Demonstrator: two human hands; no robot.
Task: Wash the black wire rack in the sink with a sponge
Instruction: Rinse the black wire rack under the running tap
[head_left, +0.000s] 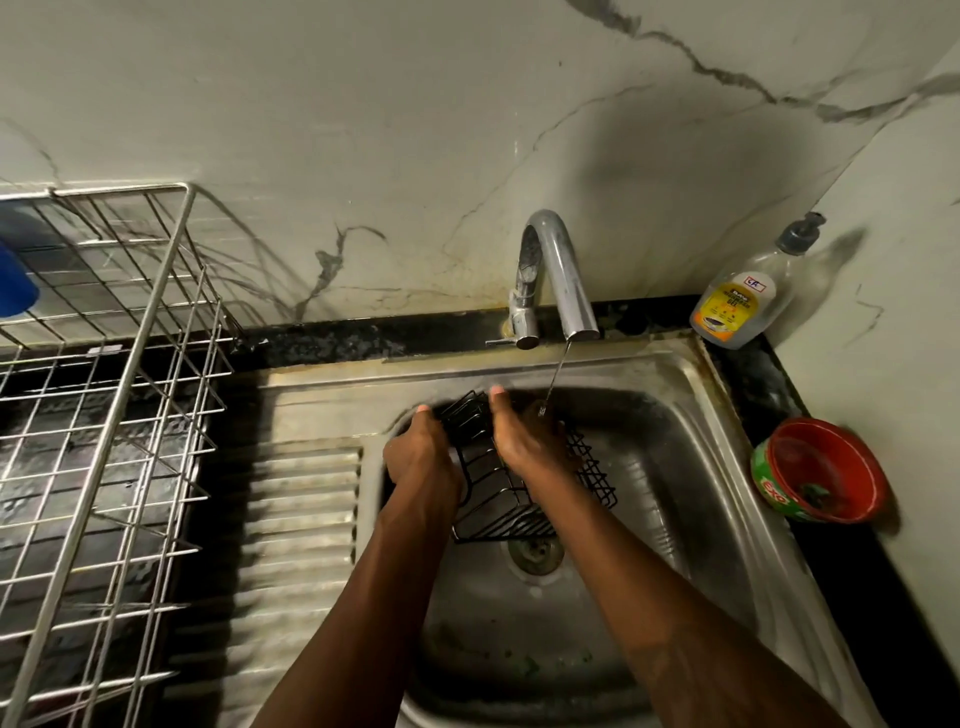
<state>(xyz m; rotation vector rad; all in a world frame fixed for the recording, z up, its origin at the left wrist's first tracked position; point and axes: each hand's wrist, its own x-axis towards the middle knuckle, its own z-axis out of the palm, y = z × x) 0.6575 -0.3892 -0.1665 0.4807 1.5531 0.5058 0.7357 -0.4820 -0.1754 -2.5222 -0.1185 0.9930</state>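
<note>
Black wire rack (519, 512), centre frame, in sink (691, 374): left hand (423, 457) grips its edge; right hand (524, 441) atop, grasp blurred, cannot tell. Apparently mid-wash; sponge unseen.

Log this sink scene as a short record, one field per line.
rack: black wire rack in the sink basin, just beyond the drain
left: left hand grips the rack's left end
right: right hand lies on the rack's top; its fingers are hidden
water: thin stream runs from the tap, landing by the right hand
sponge: not visible
counter right: soap bottle, red tub
counter left: steel dish rack
</note>
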